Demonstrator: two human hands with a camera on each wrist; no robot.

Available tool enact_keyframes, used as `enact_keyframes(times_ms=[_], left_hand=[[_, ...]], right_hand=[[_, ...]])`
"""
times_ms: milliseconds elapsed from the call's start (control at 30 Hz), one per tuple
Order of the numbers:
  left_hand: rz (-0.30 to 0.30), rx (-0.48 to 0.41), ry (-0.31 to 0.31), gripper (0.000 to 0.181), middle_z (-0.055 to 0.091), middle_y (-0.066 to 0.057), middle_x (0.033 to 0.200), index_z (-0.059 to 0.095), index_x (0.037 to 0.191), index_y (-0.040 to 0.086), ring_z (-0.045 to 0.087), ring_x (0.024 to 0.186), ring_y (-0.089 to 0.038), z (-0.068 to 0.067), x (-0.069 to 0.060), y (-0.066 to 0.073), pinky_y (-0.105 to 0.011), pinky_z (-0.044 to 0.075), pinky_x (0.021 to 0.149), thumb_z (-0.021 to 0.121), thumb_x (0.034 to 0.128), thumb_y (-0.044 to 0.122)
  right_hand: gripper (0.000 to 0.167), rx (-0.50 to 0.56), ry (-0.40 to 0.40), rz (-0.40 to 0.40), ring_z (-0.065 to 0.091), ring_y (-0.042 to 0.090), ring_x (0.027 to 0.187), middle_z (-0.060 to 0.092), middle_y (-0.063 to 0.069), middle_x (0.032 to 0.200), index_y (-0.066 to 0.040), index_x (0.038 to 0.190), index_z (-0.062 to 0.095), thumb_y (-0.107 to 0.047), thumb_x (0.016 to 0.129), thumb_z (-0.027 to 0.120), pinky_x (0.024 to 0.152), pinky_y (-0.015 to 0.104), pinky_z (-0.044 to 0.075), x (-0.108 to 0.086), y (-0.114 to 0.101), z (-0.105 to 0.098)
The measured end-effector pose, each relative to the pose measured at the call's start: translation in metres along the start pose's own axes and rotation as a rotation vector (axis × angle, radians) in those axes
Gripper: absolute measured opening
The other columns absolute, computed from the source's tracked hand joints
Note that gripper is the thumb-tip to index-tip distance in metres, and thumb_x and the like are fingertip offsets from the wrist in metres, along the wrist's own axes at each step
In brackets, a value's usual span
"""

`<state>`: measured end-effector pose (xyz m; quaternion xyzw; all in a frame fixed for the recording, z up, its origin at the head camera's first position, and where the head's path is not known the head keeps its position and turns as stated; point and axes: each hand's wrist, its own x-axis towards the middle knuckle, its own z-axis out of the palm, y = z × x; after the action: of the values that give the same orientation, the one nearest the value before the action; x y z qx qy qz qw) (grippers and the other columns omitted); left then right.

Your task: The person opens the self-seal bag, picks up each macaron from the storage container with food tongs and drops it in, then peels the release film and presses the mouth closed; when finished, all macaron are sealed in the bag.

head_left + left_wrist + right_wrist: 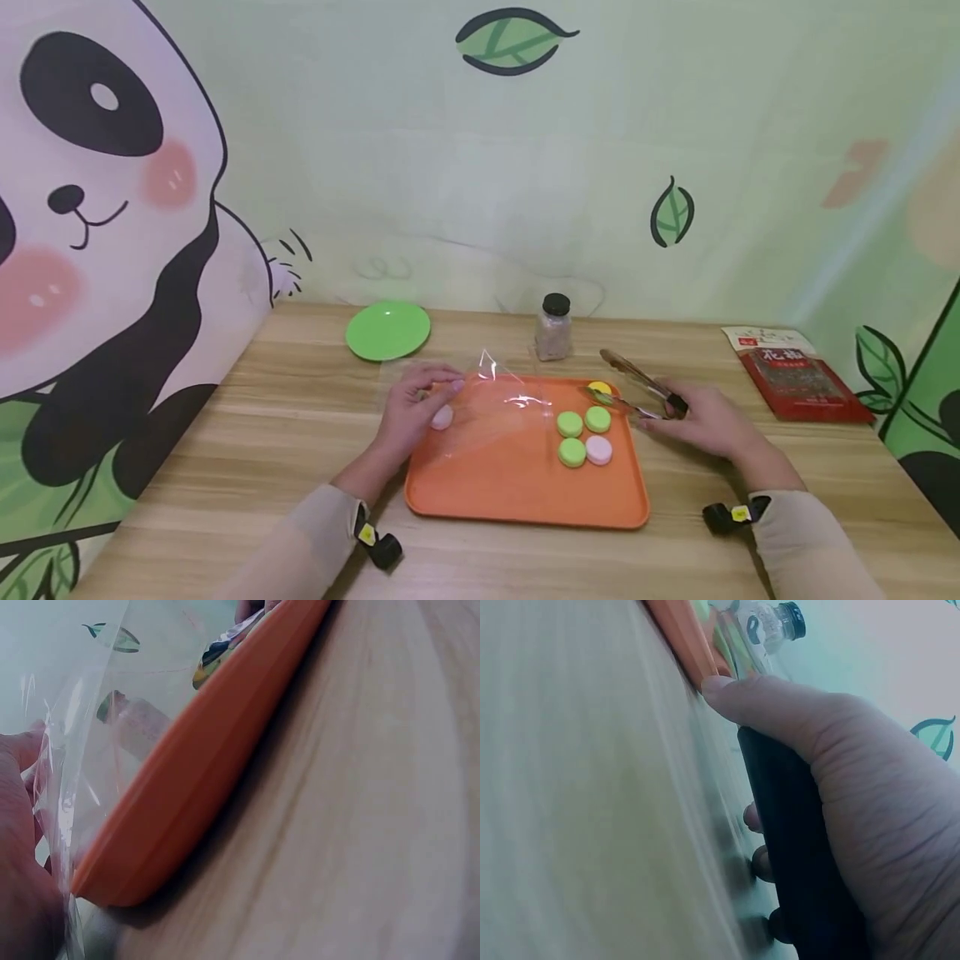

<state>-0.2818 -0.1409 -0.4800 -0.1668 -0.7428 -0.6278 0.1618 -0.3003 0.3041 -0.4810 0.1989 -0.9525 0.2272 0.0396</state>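
Observation:
My left hand (412,412) holds a clear plastic bag (491,408) spread over the left part of an orange tray (517,518). A pale pink macaron (442,417) shows beside the left fingertips, apparently inside the bag. In my right hand (705,421) are metal tongs (643,375) with a black handle (795,825), their arms spread apart. One tong arm passes in front of a yellow macaron (602,387) at the tray's back right corner; whether they touch I cannot tell. Nearer me lie several green macarons (570,424) and a pink macaron (598,451).
Behind the tray stand a green plate (387,331) at left and a glass jar (553,337) with a black lid. A red packet (806,383) lies at the right rear. The wooden table (247,450) ends at a printed panda backdrop (360,167).

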Motion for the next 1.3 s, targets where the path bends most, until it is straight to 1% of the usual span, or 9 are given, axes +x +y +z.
enact_keyframes(times_ms=[133, 233, 400, 533, 633, 733, 900, 1067, 1300], left_hand=[[-0.014, -0.014, 0.007, 0.011, 0.069, -0.015, 0.112, 0.076, 0.099, 0.0, 0.055, 0.11, -0.017, -0.001, 0.004, -0.016, -0.055, 0.037, 0.093, 0.075, 0.0893, 0.006], [-0.018, -0.037, 0.008, 0.011, 0.07, -0.01, 0.11, 0.077, 0.098, 0.004, 0.055, 0.11, -0.016, -0.002, 0.005, -0.021, -0.05, 0.039, 0.092, 0.076, 0.0889, 0.008], [-0.014, -0.053, 0.006, 0.011, 0.071, -0.005, 0.108, 0.078, 0.097, 0.008, 0.056, 0.109, -0.017, -0.003, 0.003, -0.022, -0.041, 0.039, 0.09, 0.078, 0.0888, 0.015], [-0.01, -0.052, 0.009, 0.012, 0.071, -0.002, 0.108, 0.078, 0.097, 0.01, 0.056, 0.109, -0.017, -0.003, 0.004, -0.021, -0.042, 0.038, 0.09, 0.078, 0.089, 0.02], [-0.02, -0.054, 0.011, 0.013, 0.071, -0.002, 0.108, 0.078, 0.097, 0.01, 0.056, 0.11, -0.017, -0.003, 0.004, -0.02, -0.044, 0.038, 0.09, 0.078, 0.089, 0.02], [-0.029, -0.063, 0.013, 0.013, 0.071, -0.004, 0.109, 0.078, 0.097, 0.009, 0.056, 0.11, -0.017, -0.002, 0.003, -0.02, -0.045, 0.039, 0.091, 0.078, 0.0888, 0.019], [-0.033, -0.068, 0.013, 0.012, 0.071, -0.003, 0.108, 0.078, 0.096, 0.01, 0.056, 0.11, -0.018, -0.003, 0.003, -0.021, -0.041, 0.038, 0.09, 0.078, 0.0886, 0.019], [-0.043, -0.061, 0.009, 0.012, 0.071, -0.005, 0.108, 0.078, 0.097, 0.008, 0.056, 0.11, -0.017, -0.003, 0.003, -0.021, -0.038, 0.038, 0.09, 0.078, 0.0889, 0.017], [-0.053, -0.056, 0.0, 0.014, 0.071, -0.006, 0.109, 0.078, 0.098, 0.008, 0.056, 0.11, -0.018, -0.003, 0.003, -0.018, -0.039, 0.037, 0.09, 0.078, 0.089, 0.019]], right_hand=[[0.055, -0.027, -0.002, 0.021, 0.048, 0.012, 0.061, 0.053, -0.005, 0.073, -0.018, 0.113, 0.062, -0.06, 0.08, 0.077, 0.054, 0.03, 0.037, 0.002, -0.002, -0.002], [0.058, -0.063, -0.008, 0.009, 0.05, 0.013, 0.066, 0.054, -0.006, 0.075, -0.016, 0.119, 0.064, -0.058, 0.081, 0.077, 0.057, 0.031, 0.039, 0.002, -0.004, -0.003], [0.051, -0.172, 0.012, -0.073, 0.05, 0.013, 0.066, 0.058, -0.008, 0.076, -0.015, 0.12, 0.069, -0.051, 0.085, 0.077, 0.058, 0.033, 0.041, 0.003, -0.012, -0.005], [0.043, -0.229, 0.04, -0.114, 0.049, 0.011, 0.062, 0.06, -0.009, 0.074, -0.017, 0.115, 0.071, -0.05, 0.087, 0.074, 0.054, 0.032, 0.04, 0.005, -0.017, -0.005], [0.04, -0.184, 0.082, -0.107, 0.052, 0.012, 0.065, 0.064, -0.006, 0.079, -0.018, 0.115, 0.072, -0.047, 0.088, 0.075, 0.057, 0.033, 0.042, 0.004, -0.016, -0.003], [0.039, -0.081, 0.147, -0.102, 0.057, 0.015, 0.071, 0.071, 0.0, 0.09, -0.016, 0.117, 0.072, -0.042, 0.088, 0.077, 0.062, 0.035, 0.046, 0.002, -0.014, 0.0], [0.041, 0.05, 0.216, -0.083, 0.064, 0.021, 0.082, 0.074, 0.009, 0.102, -0.009, 0.119, 0.072, -0.036, 0.088, 0.078, 0.069, 0.04, 0.051, 0.0, -0.013, 0.007], [0.045, 0.058, 0.221, -0.047, 0.065, 0.024, 0.085, 0.074, 0.012, 0.106, -0.008, 0.121, 0.071, -0.039, 0.089, 0.077, 0.071, 0.042, 0.05, 0.001, -0.012, 0.009], [0.045, 0.056, 0.226, -0.051, 0.066, 0.025, 0.088, 0.074, 0.012, 0.107, -0.009, 0.122, 0.071, -0.038, 0.089, 0.077, 0.073, 0.043, 0.051, 0.001, -0.01, 0.01]])
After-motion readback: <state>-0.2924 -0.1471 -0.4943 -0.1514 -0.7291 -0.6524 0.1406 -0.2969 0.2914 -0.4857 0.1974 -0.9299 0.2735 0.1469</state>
